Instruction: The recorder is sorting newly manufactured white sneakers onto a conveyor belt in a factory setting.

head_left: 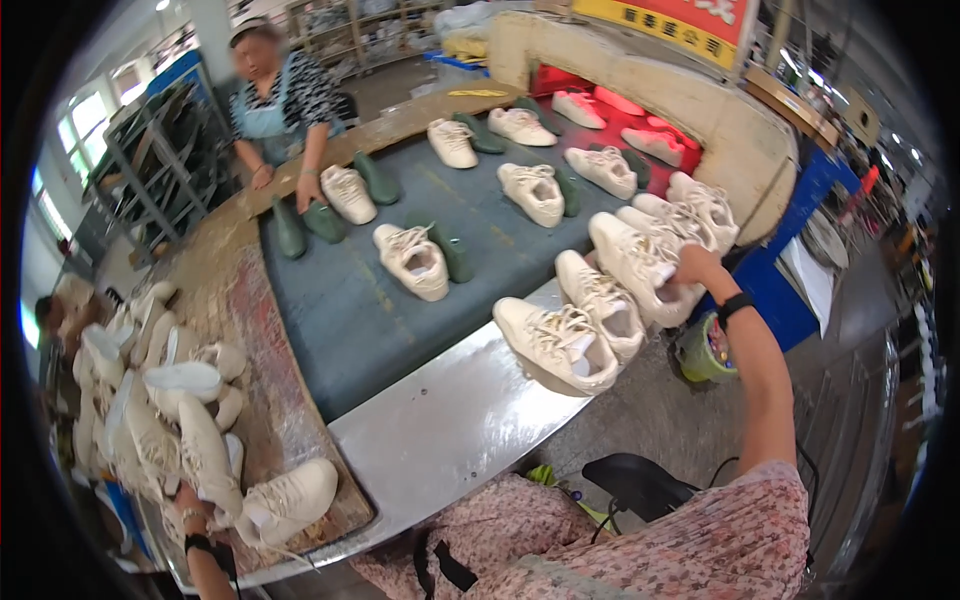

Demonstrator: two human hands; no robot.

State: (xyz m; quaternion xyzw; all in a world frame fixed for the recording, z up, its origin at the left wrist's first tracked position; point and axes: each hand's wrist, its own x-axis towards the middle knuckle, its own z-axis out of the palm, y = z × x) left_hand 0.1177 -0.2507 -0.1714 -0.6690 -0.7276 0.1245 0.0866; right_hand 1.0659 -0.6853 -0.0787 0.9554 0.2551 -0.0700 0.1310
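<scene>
At the right, my right hand (697, 268) is closed on the heel opening of a cream lace-up sneaker (625, 250), its fingers partly inside the collar. That sneaker stands in a row on the metal ledge, beside two more cream sneakers (556, 335) and in front of others (702, 205). At the lower left, my left hand (190, 503) reaches into a heap of cream sneakers (150, 430). It touches a sneaker (207, 455) there, and its fingers are mostly hidden among the shoes. A single sneaker (290, 502) lies to its right on the worn board.
A dark conveyor belt (335, 330) carries sneakers and green shoe lasts (380, 180) past a red-lit machine opening (690, 150). Across it, a person in an apron (285, 100) touches a last. A bright metal ledge (430, 440) edges the belt; a green bin (700, 352) stands below.
</scene>
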